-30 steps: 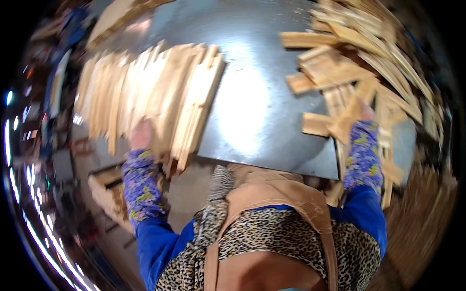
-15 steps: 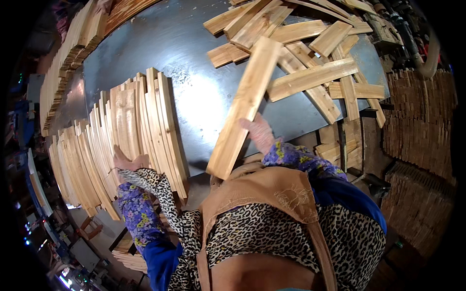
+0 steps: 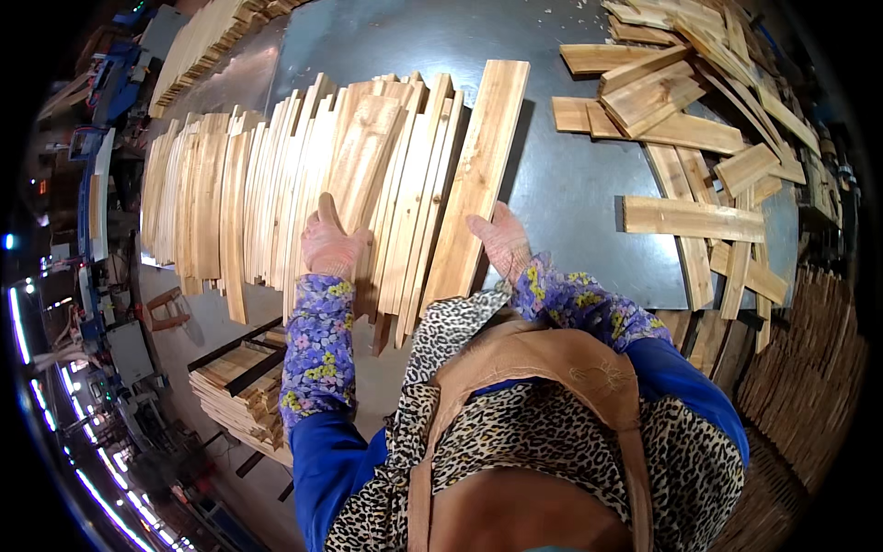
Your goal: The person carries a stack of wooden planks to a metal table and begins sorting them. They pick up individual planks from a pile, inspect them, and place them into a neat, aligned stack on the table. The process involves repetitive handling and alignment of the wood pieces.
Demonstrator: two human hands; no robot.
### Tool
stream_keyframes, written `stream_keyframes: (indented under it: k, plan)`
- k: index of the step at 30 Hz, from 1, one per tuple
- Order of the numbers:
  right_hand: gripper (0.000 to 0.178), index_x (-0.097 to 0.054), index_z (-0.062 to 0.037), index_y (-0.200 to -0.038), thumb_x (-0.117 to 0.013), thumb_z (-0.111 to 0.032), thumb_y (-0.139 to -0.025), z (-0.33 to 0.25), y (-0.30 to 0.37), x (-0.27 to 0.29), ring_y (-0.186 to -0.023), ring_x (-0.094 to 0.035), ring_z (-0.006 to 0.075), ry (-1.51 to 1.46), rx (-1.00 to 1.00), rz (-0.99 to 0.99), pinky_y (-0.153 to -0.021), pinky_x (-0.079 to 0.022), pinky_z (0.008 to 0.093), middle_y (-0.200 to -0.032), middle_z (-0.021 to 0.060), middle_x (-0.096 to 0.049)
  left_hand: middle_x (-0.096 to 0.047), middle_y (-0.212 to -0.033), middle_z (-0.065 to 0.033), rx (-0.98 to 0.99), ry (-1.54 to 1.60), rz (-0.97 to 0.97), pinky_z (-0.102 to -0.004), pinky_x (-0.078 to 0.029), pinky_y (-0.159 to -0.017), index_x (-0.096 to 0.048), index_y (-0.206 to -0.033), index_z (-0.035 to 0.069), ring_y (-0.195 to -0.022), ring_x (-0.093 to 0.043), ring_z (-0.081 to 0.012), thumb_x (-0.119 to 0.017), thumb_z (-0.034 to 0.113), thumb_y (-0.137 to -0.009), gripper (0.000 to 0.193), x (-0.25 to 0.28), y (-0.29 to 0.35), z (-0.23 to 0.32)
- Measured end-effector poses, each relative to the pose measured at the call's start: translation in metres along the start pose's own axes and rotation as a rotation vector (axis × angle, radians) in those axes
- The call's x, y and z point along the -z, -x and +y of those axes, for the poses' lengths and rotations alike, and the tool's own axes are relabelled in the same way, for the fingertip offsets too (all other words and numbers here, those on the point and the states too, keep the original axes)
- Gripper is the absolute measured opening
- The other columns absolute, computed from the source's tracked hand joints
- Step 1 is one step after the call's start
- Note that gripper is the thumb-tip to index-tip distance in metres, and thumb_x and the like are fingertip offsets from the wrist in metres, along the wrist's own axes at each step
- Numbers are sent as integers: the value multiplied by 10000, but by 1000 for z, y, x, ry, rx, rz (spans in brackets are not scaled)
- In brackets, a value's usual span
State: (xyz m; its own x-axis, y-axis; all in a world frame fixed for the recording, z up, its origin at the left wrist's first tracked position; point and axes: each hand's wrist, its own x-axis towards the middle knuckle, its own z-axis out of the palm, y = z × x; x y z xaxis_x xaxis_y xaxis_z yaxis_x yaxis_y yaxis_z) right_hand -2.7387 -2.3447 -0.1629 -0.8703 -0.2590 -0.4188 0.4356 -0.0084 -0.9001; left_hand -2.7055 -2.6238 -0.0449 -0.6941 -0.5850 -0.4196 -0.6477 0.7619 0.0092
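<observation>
Right hand with fingers clamped on the near right edge of a pale plank, plank at the right end of a board row on a grey worktop, left hand against the row's near side, its grip unclear, loose boards far right.

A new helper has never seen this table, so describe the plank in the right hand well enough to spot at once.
Find the metal-topped table, then the long row of wooden planks on its left part. At that row's right end, the right hand holds the plank. Unlike its immediate neighbours, which show narrow edges, it displays its broad face.
</observation>
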Motion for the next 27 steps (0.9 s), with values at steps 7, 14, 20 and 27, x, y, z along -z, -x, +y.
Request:
stream_keyframes:
  k: [7, 14, 20, 27]
  plan:
    - [663, -661, -63, -1358, -730, -537, -899, -72, 42, -65, -1104, -750, 377, 589, 9, -626, -941, -602, 467, -1241, 239, -755, -366, -1694, -302, -495, 914, -126, -422, -311, -1300, -257, -1696, -32, -1589, -350, -398, -790, 234, -887, 1005, 12, 53, 53]
    - [575, -528, -22, -1537, -659, -295, -1049, -22, 32, 137, -1269, -665, 309, 439, -4, -109, -1112, -526, 402, -1371, 178, -694, -314, -1705, -315, -380, -121, 165, -566, -388, -1250, -290, -1712, 98, -1532, -398, -496, -760, 397, -956, 938, 9, 13, -29]
    - [636, -508, 63, -1462, -714, -294, -978, 15, 48, 414, -1151, -690, 341, 75, -79, 1333, -1029, -528, 433, -1214, 216, -725, -384, -1687, -270, -412, -370, 441, -544, -327, -1282, -421, -1655, 98, -1532, -421, -444, -739, 445, -961, 838, -30, 9, 5]
    - [601, -515, 58, -1458, -764, -103, -935, -9, 8, 389, -1124, -690, 326, -81, 177, 1206, -1026, -539, 407, -1265, 193, -720, -574, -1540, -251, -1123, 380, 176, -543, -382, -1235, -595, -1487, 5, -1442, -520, -438, -827, 413, -881, 767, -98, 80, 284]
